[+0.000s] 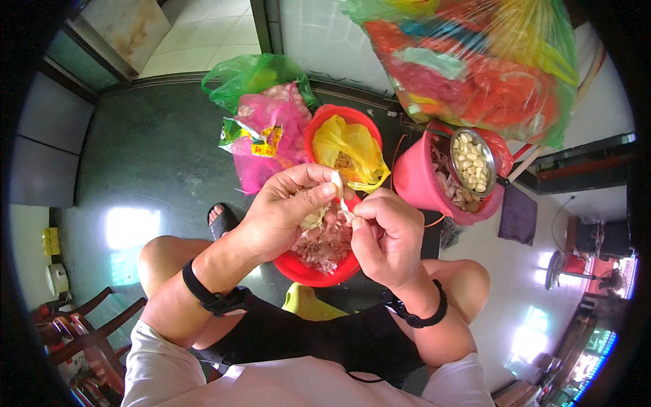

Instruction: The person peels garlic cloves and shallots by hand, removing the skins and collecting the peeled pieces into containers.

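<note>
Between thumb and forefinger of my left hand (291, 203) is a pale garlic clove (337, 183), and loose papery skin hangs under those fingers. My right hand (388, 234) is closed in a pinch on a strip of garlic skin (346, 211) beside the clove. Both hands are above a red basin (313, 277) heaped with garlic skins (325, 249). To the right, a metal bowl of peeled garlic cloves (471, 163) rests tilted on a pink bucket (419, 169), which also contains skins or unpeeled garlic.
Beyond the basin stands a red tub (319, 122) lined with a yellow plastic bag (339, 142). Pink net bags of garlic (271, 149) and a green plastic bag (261, 74) lie left of it. A large clear bag of colourful items (475, 68) is at the far right.
</note>
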`<move>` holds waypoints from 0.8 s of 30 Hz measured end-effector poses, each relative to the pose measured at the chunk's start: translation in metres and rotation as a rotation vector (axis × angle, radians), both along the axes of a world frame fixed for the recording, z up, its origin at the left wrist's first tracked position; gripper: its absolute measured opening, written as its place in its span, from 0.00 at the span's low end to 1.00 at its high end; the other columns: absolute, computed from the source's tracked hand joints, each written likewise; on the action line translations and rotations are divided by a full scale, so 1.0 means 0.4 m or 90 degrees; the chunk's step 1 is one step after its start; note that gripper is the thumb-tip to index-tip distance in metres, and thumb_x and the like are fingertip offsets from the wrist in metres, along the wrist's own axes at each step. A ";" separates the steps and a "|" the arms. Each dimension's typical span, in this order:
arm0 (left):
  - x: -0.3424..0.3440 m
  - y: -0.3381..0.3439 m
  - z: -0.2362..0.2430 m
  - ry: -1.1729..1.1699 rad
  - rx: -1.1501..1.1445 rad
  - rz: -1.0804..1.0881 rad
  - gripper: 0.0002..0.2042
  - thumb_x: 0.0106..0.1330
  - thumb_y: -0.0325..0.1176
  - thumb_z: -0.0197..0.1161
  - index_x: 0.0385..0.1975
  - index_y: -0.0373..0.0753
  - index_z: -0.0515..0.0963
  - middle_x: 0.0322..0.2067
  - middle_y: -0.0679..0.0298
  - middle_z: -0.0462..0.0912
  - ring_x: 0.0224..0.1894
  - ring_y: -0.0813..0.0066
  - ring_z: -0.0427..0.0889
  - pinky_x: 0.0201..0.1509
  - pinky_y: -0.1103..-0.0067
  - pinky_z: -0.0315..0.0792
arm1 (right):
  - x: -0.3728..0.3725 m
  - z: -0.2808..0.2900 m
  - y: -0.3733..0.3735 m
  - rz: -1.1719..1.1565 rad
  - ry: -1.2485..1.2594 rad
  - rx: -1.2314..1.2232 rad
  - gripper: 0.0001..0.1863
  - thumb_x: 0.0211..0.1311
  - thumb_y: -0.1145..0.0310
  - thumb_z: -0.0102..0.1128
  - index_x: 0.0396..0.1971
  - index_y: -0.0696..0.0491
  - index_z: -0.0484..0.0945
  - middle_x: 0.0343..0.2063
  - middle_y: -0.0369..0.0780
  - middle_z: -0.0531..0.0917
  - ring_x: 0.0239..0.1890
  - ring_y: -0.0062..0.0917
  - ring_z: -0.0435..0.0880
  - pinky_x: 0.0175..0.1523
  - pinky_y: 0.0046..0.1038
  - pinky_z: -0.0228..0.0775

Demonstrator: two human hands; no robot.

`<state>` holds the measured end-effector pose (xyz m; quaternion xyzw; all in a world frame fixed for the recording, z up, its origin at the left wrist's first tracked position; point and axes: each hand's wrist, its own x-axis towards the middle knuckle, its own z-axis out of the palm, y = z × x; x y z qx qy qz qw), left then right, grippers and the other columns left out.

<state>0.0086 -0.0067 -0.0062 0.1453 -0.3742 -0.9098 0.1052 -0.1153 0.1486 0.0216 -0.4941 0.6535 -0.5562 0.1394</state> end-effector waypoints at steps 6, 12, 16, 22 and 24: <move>0.003 0.006 0.015 -0.066 -0.345 0.058 0.10 0.74 0.28 0.68 0.50 0.34 0.84 0.42 0.63 0.89 0.40 0.78 0.86 0.46 0.81 0.81 | -0.005 -0.017 -0.011 -0.098 0.146 0.030 0.03 0.68 0.77 0.66 0.37 0.61 0.84 0.27 0.41 0.80 0.23 0.23 0.77 0.29 0.24 0.67; 0.003 0.001 0.022 0.007 -0.814 0.178 0.09 0.64 0.23 0.72 0.44 0.35 0.87 0.42 0.55 0.89 0.45 0.61 0.88 0.49 0.72 0.81 | -0.002 -0.004 -0.008 -0.149 0.100 0.017 0.07 0.63 0.80 0.69 0.40 0.58 0.86 0.31 0.41 0.84 0.21 0.23 0.78 0.29 0.26 0.71; 0.000 0.004 0.022 0.021 -0.909 0.196 0.10 0.60 0.23 0.73 0.42 0.35 0.87 0.41 0.54 0.89 0.44 0.56 0.88 0.49 0.69 0.82 | -0.005 -0.008 -0.008 -0.130 0.065 0.017 0.05 0.61 0.81 0.69 0.36 0.58 0.84 0.28 0.38 0.83 0.19 0.19 0.75 0.27 0.23 0.69; -0.001 0.004 0.019 0.047 -0.972 0.195 0.09 0.59 0.22 0.73 0.40 0.35 0.87 0.40 0.55 0.88 0.41 0.57 0.88 0.45 0.69 0.82 | -0.013 -0.021 -0.007 -0.112 0.038 0.019 0.06 0.58 0.82 0.68 0.33 0.57 0.82 0.24 0.38 0.81 0.20 0.21 0.77 0.27 0.24 0.69; 0.001 0.004 0.016 0.057 -0.977 0.195 0.09 0.59 0.22 0.73 0.40 0.35 0.87 0.40 0.56 0.88 0.40 0.57 0.88 0.45 0.69 0.82 | -0.014 -0.027 -0.009 -0.109 0.044 0.019 0.06 0.57 0.82 0.68 0.32 0.57 0.82 0.24 0.38 0.81 0.21 0.21 0.78 0.27 0.24 0.70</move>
